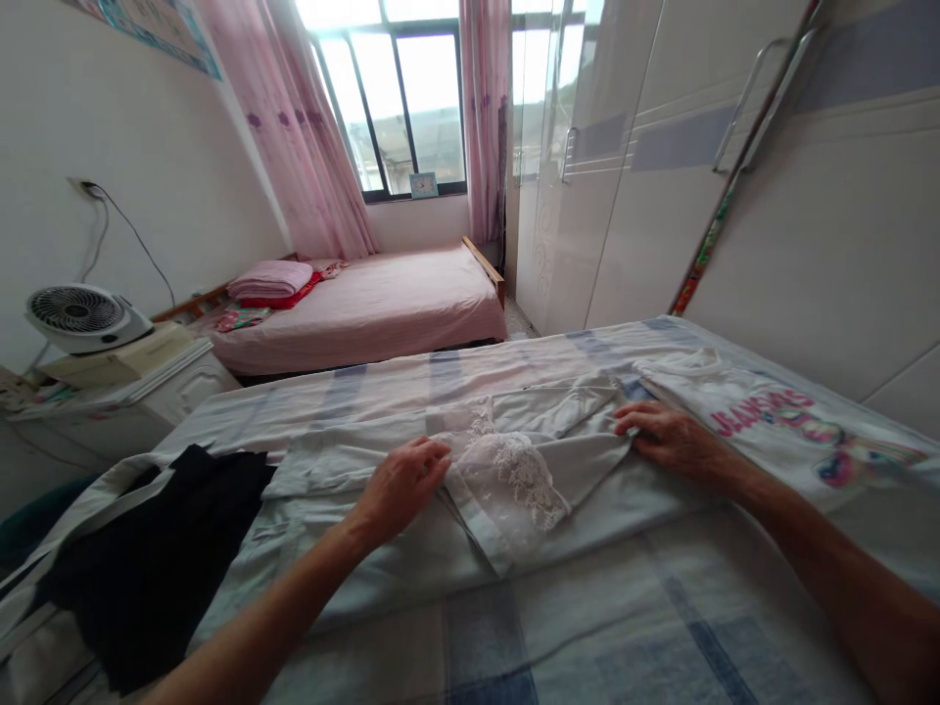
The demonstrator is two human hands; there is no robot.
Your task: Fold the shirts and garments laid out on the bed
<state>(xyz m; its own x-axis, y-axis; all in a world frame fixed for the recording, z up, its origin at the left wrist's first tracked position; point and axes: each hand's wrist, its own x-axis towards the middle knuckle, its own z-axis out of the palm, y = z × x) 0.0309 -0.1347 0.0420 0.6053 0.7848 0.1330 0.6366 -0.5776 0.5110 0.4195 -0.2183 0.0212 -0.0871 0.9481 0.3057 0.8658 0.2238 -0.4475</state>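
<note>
My left hand [402, 482] rests on the pale grey-white garment with a lace panel [506, 465], fingers curled loosely together and pinching its lace edge. My right hand [665, 437] lies flat on the same garment's far corner, fingers slightly spread, pressing the cloth to the blue-and-white checked bedsheet [558, 627]. Just beside that hand lies a white printed T-shirt [778, 426] (pink lettering, too skewed to read properly). A black cloth [158, 548] sits well left.
</note>
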